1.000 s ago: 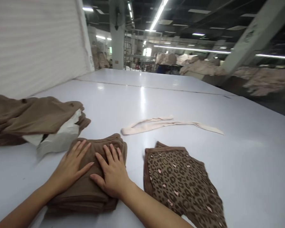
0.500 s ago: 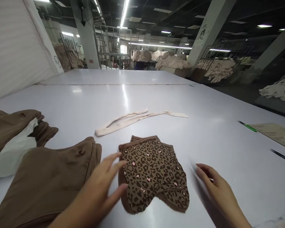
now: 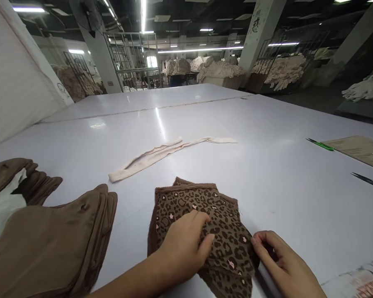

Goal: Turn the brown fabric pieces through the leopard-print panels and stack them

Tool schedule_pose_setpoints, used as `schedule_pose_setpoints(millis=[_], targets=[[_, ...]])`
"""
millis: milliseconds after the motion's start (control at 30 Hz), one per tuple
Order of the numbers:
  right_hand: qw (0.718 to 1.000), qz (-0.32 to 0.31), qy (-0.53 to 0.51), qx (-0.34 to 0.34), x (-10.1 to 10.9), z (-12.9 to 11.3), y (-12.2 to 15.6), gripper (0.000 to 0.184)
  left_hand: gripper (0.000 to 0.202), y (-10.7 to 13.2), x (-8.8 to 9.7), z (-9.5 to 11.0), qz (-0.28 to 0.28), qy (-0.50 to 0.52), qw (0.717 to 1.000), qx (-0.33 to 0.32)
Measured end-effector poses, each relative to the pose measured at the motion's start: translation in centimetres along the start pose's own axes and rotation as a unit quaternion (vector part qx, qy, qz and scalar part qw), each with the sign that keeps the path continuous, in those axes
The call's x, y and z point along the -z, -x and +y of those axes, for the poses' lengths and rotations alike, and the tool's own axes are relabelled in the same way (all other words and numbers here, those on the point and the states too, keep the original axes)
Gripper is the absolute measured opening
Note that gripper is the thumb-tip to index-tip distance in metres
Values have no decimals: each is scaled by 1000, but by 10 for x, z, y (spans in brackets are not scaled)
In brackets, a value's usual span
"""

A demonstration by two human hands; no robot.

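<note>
Left hand [image 3: 185, 244]: loosely curled over the cloth [image 3: 225, 221], thumb spread apart
Right hand [image 3: 281, 263]: pinching the cloth's right edge
Cloth: leopard print, on the table [image 3: 292, 182], right of the brown stack [image 3: 49, 242]
Strip [image 3: 151, 158]: pale, lying beyond the cloth
Snips [image 3: 323, 145]: green, at right

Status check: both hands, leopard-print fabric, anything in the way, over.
Left hand on leopard-print fabric. Right hand pinching its right edge. Pale strip lies beyond, not touching.
</note>
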State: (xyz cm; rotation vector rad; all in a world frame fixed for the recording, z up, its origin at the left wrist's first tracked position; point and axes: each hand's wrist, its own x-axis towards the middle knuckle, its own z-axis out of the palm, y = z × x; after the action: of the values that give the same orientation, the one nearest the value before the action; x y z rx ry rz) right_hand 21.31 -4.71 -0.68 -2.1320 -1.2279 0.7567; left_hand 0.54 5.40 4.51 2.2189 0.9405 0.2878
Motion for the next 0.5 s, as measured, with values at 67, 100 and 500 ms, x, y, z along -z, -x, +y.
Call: schedule_pose_setpoints(millis=[67, 100, 500], targets=[[999, -7, -4, -33, -3, 6, 2, 46, 22, -5, -12, 8, -23, -12, 999, 20], [999, -8, -1, -41, -6, 6, 2, 47, 23, -8, -18, 12, -35, -21, 999, 33], [986, -40, -145, 64, -28, -41, 8, 37, 12, -22, -43, 0, -33, 45, 998, 39]])
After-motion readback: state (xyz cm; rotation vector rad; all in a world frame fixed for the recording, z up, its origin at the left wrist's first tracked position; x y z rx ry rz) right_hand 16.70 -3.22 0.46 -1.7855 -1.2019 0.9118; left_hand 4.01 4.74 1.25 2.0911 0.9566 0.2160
